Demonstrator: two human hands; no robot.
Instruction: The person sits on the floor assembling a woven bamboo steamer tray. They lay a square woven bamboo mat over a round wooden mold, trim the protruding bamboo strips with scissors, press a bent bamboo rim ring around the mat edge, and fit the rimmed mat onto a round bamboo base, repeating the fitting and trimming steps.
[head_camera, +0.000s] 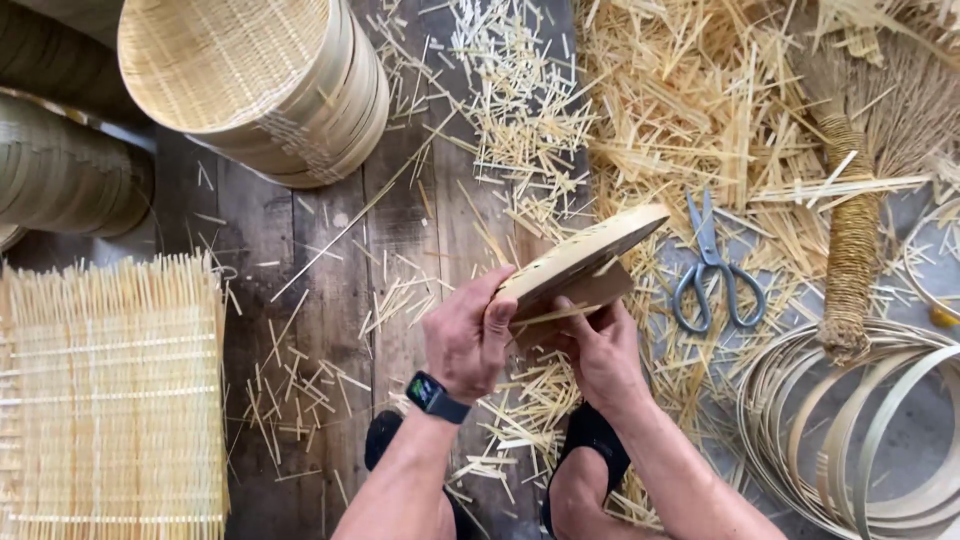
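A round bamboo steamer lid (585, 255) is held tilted on edge over the plank floor, its rim toward me. My left hand (468, 335), with a dark watch on the wrist, grips the lid's near left rim. My right hand (598, 350) is under the lid's lower side, its fingers curled against the underside and a thin bamboo strip. Both hands are closed on the lid.
A stack of round bamboo steamer trays (270, 85) lies at the top left. A woven bamboo mat (110, 400) covers the left. Scissors (712, 270) lie right of the lid among bamboo offcuts (690, 110). A straw broom (855, 240) and coiled bamboo hoops (860, 430) sit at the right.
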